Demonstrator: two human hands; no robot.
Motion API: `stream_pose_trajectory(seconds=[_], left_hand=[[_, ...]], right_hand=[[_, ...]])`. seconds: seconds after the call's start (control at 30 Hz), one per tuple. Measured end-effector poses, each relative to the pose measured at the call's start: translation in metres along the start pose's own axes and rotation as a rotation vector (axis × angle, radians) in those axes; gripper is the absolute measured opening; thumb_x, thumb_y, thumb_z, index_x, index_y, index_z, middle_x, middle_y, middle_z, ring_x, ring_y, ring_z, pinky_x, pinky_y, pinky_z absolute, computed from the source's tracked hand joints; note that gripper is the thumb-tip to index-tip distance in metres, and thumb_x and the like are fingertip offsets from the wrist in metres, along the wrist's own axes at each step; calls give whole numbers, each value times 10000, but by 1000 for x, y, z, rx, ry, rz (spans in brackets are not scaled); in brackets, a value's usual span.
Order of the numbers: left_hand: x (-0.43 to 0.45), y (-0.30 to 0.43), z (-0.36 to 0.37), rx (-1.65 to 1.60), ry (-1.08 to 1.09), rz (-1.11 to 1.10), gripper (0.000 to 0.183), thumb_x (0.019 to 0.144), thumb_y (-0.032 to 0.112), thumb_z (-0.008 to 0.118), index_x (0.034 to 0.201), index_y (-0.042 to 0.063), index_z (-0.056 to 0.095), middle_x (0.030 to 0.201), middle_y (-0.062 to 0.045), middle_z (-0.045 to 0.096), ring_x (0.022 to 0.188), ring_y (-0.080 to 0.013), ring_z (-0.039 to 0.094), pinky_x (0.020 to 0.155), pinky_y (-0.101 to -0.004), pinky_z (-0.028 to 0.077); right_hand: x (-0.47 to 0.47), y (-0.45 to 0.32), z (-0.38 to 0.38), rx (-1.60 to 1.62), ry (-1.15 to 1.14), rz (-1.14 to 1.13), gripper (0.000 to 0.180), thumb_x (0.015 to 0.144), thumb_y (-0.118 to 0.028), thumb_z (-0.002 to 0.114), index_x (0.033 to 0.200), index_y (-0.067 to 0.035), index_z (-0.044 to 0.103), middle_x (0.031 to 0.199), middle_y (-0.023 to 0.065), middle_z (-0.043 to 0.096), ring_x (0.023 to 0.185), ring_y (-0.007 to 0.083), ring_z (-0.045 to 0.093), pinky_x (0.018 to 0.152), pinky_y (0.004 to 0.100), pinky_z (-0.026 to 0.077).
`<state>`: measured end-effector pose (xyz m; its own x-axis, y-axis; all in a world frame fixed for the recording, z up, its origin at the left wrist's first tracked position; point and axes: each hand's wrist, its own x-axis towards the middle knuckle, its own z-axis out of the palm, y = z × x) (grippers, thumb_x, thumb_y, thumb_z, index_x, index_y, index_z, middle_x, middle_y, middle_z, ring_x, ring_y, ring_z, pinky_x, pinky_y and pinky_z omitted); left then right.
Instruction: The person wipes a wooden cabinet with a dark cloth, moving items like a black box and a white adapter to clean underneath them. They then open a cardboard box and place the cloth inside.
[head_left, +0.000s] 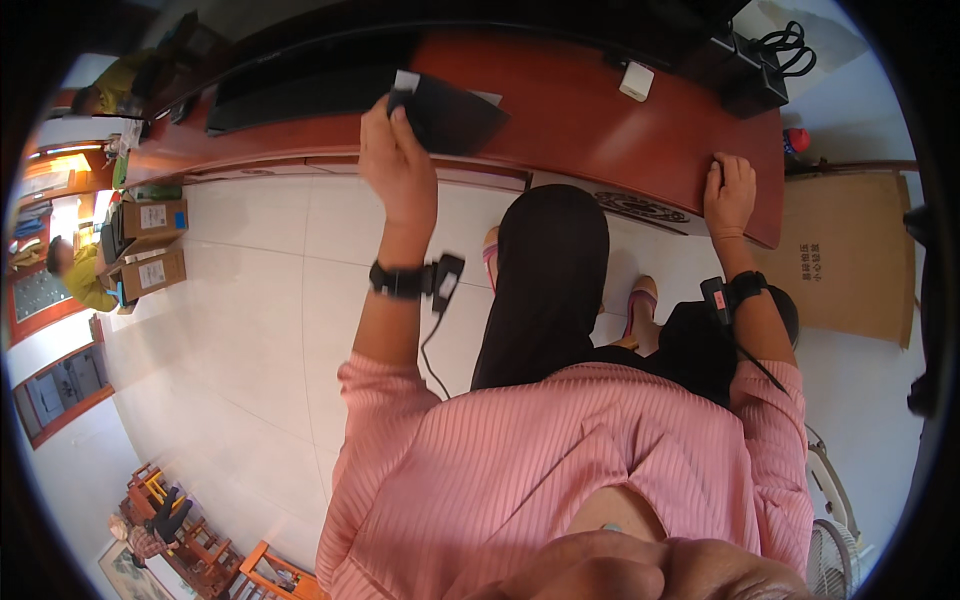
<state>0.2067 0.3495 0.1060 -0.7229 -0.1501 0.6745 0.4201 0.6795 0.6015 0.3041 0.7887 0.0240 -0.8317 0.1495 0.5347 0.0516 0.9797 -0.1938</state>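
My left hand (397, 154) grips a dark, flat, sheet-like thing (465, 116) just over the front edge of a red-brown wooden cabinet (570, 90). Motion blurs the sheet, so I cannot tell whether it is cloth or card. Small white patches show at its upper edge. Farther right, my right hand (731, 191) rests on the cabinet top near its right end, fingers slightly bent and nothing seen in them. Each wrist wears a black strap with a small cabled device.
A long black panel (315, 94) lies along the cabinet's left part. Toward the right are a white adapter-like block (637, 81) and black boxes with cables (757, 82). Beside the cabinet leans a flat cardboard box (847, 262). Another person (86, 277) is by cardboard boxes (154, 247) at far left.
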Motion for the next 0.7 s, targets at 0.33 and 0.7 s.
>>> stream_pose_trajectory(seconds=[0.33,0.7], left_hand=[[-19,-58,31,394,-369,565,289,866,196,739,1135,91,751,1055,-37,626,937,-246,583,797,-404,462],[2,-85,16,314,-525,451,369,877,72,691,1244,45,704,1233,-94,674,1074,-318,627,900,-419,533]], right_hand=[[1,3,1,-5,8,-19,148,942,-140,627,1078,-109,676,1077,95,638,994,333,598,855,445,486],[1,5,1,-7,-23,-27,150,950,-149,624,1083,-104,676,1072,105,640,996,338,596,870,440,486]])
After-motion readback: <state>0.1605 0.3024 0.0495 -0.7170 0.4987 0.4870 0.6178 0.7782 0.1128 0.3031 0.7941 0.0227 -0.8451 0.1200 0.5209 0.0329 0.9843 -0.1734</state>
